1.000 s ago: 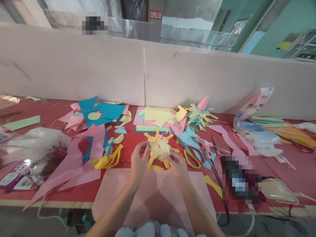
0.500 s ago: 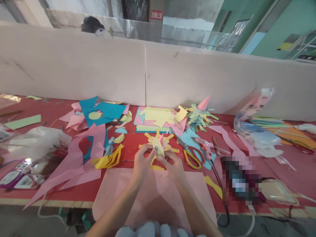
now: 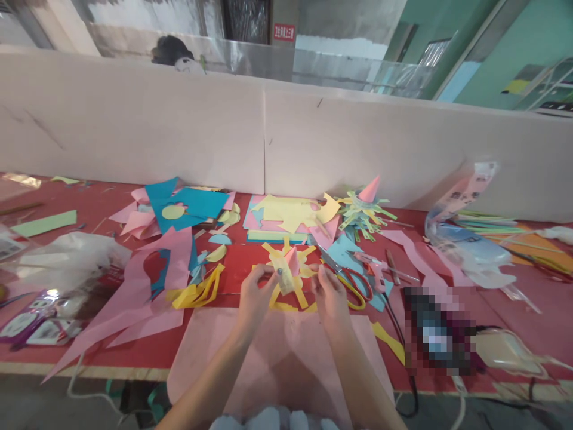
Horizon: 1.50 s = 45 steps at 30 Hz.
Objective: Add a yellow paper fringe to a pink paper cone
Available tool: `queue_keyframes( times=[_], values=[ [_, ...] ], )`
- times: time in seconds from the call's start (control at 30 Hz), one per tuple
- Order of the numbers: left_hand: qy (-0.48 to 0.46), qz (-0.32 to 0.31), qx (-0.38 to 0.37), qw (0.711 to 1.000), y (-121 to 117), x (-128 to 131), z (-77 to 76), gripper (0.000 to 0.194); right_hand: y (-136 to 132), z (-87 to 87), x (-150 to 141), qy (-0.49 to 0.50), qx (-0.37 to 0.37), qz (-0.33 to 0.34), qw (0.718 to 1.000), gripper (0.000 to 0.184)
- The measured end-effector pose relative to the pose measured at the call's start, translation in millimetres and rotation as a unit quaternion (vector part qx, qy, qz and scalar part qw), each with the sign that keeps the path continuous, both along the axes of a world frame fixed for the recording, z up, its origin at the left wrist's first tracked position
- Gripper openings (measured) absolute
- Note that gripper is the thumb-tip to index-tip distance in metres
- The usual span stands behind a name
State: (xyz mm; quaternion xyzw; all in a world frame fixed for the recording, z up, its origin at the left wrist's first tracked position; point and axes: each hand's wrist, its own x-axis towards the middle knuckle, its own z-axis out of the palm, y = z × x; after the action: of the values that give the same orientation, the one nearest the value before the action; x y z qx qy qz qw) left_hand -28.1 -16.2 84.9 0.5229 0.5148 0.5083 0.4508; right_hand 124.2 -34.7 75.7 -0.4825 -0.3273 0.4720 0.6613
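My left hand pinches a pale yellow paper strip between thumb and fingers. A small dark round bead-like spot shows at the strip's left edge, by the thumb. Behind the strip lies a sun-shaped yellow paper piece with several rays, and a small pink paper cone rises from its middle. My right hand is just right of the rays, thumb and fingertips drawn together near a ray's end. Whether anything small is between them is too unclear to see.
Scissors and a pink glue gun lie to the right. A finished-looking fringed piece with a pink cone stands behind. Pink paper scraps and folded yellow strips lie left. A white partition borders the back.
My right hand has let go of the pale yellow strip and moved right. My left hand still holds the strip, which has turned, showing more of the cone and rays.
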Motion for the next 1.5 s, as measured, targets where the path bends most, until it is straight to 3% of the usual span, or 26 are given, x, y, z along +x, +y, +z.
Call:
queue_keyframes(
  times=[0.1,0.2,0.27,0.37,0.43,0.5,0.57,0.67,0.8,0.9,0.97,1.03,1.1,1.23,1.3,1.37,1.5],
  values=[
    [-0.004,0.017,0.001,1.000,6.4,-9.4,-1.8,0.022,-5.3,2.9,18.0,0.051,0.006,0.067,0.996,0.024],
    [-0.012,0.039,0.003,0.999,13.9,-17.7,0.8,0.021,-17.7,7.8,32.6,-0.003,-0.028,0.239,0.971,0.025],
    [-0.013,0.042,0.005,0.999,19.0,-21.3,4.7,0.022,-24.8,8.8,37.7,-0.086,-0.072,0.337,0.935,0.027],
    [-0.025,0.013,0.028,0.999,27.3,-24.2,11.5,0.025,-28.8,4.2,38.8,-0.247,-0.147,0.445,0.848,0.029],
    [-0.022,0.000,0.057,0.998,33.0,-25.2,17.3,0.025,-28.8,-2.2,38.0,-0.352,-0.198,0.467,0.787,0.024],
    [0.018,0.009,0.095,0.995,38.3,-25.6,25.9,0.022,-29.2,-8.8,38.0,-0.421,-0.235,0.455,0.749,0.018],
    [0.099,0.019,0.137,0.985,42.9,-24.6,38.1,0.017,-30.7,-12.9,39.3,-0.445,-0.250,0.447,0.734,0.016],
    [0.240,-0.033,0.186,0.952,49.0,-18.1,58.3,0.013,-34.4,-10.8,42.4,-0.456,-0.251,0.451,0.725,0.015],
    [0.407,-0.156,0.246,0.866,57.2,-0.7,68.6,0.018,-39.0,0.0,45.0,-0.471,-0.245,0.433,0.728,0.016],
    [0.489,-0.253,0.276,0.788,60.1,10.5,57.7,0.018,-41.4,3.7,47.1,-0.473,-0.247,0.422,0.733,0.016],
    [0.510,-0.266,0.278,0.769,59.0,12.8,47.1,0.016,-42.6,2.4,49.5,-0.471,-0.254,0.423,0.731,0.016],
    [0.499,-0.252,0.270,0.784,55.9,10.2,37.6,0.016,-43.1,-0.7,52.7,-0.469,-0.254,0.427,0.730,0.015],
    [0.461,-0.218,0.238,0.827,52.0,3.6,29.6,0.017,-41.9,-4.7,56.0,-0.469,-0.250,0.420,0.735,0.016],
    [0.371,-0.075,0.130,0.916,47.4,-13.5,11.3,0.020,-30.8,-12.1,60.9,-0.449,-0.200,0.344,0.800,0.022],
    [0.354,-0.032,0.081,0.931,47.9,-19.5,0.3,0.017,-20.7,-15.8,61.9,-0.451,-0.169,0.260,0.837,0.026],
    [0.356,-0.027,0.034,0.933,49.7,-21.2,-9.8,0.016,-8.8,-20.2,61.7,-0.465,-0.147,0.160,0.858,0.030],
    [0.381,-0.051,-0.029,0.923,54.1,-10.8,-24.2,0.021,15.6,-31.1,57.5,-0.476,-0.131,0.072,0.867,0.032]
  ],
)
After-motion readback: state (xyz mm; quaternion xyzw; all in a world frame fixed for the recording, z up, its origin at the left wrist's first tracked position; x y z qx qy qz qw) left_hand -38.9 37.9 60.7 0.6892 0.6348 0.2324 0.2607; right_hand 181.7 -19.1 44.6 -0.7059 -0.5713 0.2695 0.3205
